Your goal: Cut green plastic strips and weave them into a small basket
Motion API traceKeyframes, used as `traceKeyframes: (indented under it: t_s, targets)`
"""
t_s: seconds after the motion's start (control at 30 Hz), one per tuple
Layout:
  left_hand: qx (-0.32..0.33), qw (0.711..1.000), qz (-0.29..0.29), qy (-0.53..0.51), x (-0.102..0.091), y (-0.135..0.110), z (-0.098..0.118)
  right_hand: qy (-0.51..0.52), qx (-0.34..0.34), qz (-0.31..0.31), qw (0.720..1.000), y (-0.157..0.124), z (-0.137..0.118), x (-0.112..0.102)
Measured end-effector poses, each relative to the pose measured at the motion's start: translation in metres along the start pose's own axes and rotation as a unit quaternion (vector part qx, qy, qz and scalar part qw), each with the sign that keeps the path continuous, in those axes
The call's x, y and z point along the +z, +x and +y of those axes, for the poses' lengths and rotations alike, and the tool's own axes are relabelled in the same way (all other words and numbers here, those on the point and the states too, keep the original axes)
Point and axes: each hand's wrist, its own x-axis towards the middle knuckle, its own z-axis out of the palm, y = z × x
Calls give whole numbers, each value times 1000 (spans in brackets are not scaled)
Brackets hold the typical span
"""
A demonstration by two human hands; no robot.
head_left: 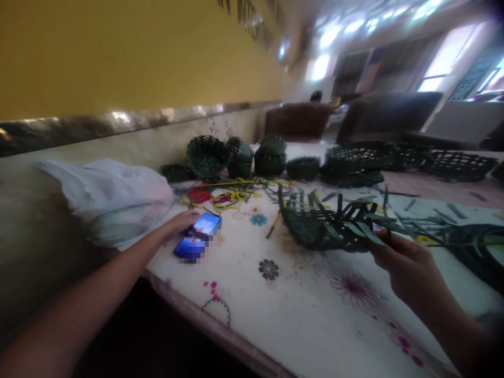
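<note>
My left hand (181, 222) is at the left edge of a smartphone (197, 236), with its fingers closed on that side, somewhat blurred. The phone's screen is lit blue and its lower part is pixelated. On the right, my right hand (405, 257) pinches the right side of a dark green, partly woven basket (315, 226). Loose strip ends stick up and outward from this basket, some of them by my fingers. Its base is low over the flowered white tabletop (303, 310); whether it touches the top I cannot tell.
Several finished-looking green baskets (207, 156) stand along the back. A white plastic bag (114, 194) slumps against the wall at left. Yellow and red strips (232, 197) lie mid-table. Coiled green strip (468, 249) is at right; chairs (388, 115) stand beyond.
</note>
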Motion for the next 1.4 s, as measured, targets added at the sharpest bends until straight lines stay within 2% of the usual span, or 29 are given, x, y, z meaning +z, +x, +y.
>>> traceKeyframes:
  t_s: [0.27, 0.6, 0.73, 0.9, 1.07, 1.27, 1.4]
  targets:
    - [-19, 996, -69, -47, -16, -27, 4, 4, 5, 3, 1000, -2, -4, 3]
    - [-31, 993, -96, -66, -21, -31, 0, -6, 3, -7, 1000, -1, -1, 0]
    - [-33, 995, -80, -57, -20, -27, -3, -1, 13, 9, 1000, -1, 1, 1]
    - [-38, 997, -61, -41, -15, -21, -9, -15, -5, -7, 1000, -3, 0, -1]
    - [-39, 998, -39, -27, -9, -16, -12, -10, 5, -17, 1000, 1, 3, -4]
    - [-47, 998, -29, -6, -5, -17, -5, -3, 1, -21, 1000, 4, 7, -5]
    - [-30, 999, -27, 3, -1, -23, 2, -7, -3, -23, 1000, 1, 5, -4]
